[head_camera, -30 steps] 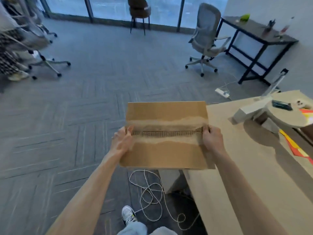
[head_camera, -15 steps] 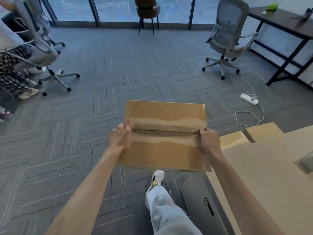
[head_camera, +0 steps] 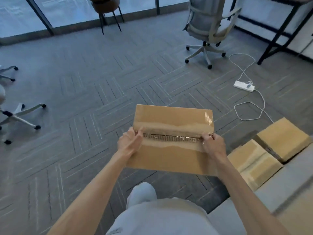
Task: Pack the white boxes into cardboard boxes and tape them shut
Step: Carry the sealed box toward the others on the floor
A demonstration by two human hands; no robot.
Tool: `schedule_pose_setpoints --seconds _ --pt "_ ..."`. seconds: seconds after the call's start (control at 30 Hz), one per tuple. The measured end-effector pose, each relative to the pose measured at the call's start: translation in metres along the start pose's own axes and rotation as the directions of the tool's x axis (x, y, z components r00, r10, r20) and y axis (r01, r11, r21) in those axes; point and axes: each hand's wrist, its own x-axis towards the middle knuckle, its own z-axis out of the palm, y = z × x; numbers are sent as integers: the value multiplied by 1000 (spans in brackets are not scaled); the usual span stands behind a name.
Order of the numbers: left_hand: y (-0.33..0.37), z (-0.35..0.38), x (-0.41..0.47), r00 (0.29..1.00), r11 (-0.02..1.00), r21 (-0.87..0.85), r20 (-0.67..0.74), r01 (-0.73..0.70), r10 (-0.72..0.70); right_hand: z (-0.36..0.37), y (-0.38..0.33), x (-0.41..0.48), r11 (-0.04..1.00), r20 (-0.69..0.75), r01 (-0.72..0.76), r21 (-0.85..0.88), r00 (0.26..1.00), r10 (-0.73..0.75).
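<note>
Carpet floor (head_camera: 84,99): open room left and far; cable (head_camera: 244,109) lies far right.
Spare boxes (head_camera: 254,163): low at near right, just beside the carry path.
Cardboard box (head_camera: 172,155): held in the air at centre, taped seam up. Judged light and stiff, with slick tape; best held by its side edges.
Left hand (head_camera: 129,143), right hand (head_camera: 212,144): fingers curled, gripping the seam ends.

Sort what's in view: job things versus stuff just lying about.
Job: brown cardboard box, gripped at its ends by the left hand and right hand; two more brown cardboard boxes on the floor.

Lying about: grey mesh office chair, white power strip, brown chair, black-framed desk.
</note>
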Motion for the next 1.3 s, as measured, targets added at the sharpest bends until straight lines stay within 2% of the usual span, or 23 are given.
schedule_pose_setpoints --seconds 0.17,0.3,0.43,0.6,0.67,0.73,0.9,1.0,1.1,1.2,1.3 --pt "81 25 129 973 986 61 181 -153 140 -8 -28 78 994 -194 -93 63 976 103" --pt "156 56 215 889 943 65 360 -327 284 -19 -39 128 969 -365 -180 169 902 231" --pt "244 94 271 727 826 120 554 -551 405 -37 -40 155 916 -508 -233 326 774 377" --pt "355 177 282 455 587 113 752 -802 477 -77 -13 168 788 -614 -238 568 515 598" --pt "391 219 276 384 503 118 797 -856 467 -92 7 173 732 -614 -207 649 426 664" --pt "424 262 262 324 466 102 844 -879 427 -109 25 181 685 -608 -169 708 347 714" --pt "475 357 230 263 446 110 918 -888 298 -138 77 199 548 -519 -172 819 187 834" --pt "498 399 206 220 359 127 948 -925 230 -143 95 202 436 -424 -146 888 108 899" --pt "515 443 186 135 273 87 978 -958 162 -138 110 199 341 -340 -15 940 49 939" --pt "527 496 169 42 191 33 998 -981 42 -129 126 205 247 -243 89 965 -53 969" --pt "529 563 168 2 73 5 999 -997 -46 -121 147 221 135 -112 197 971 -121 986"
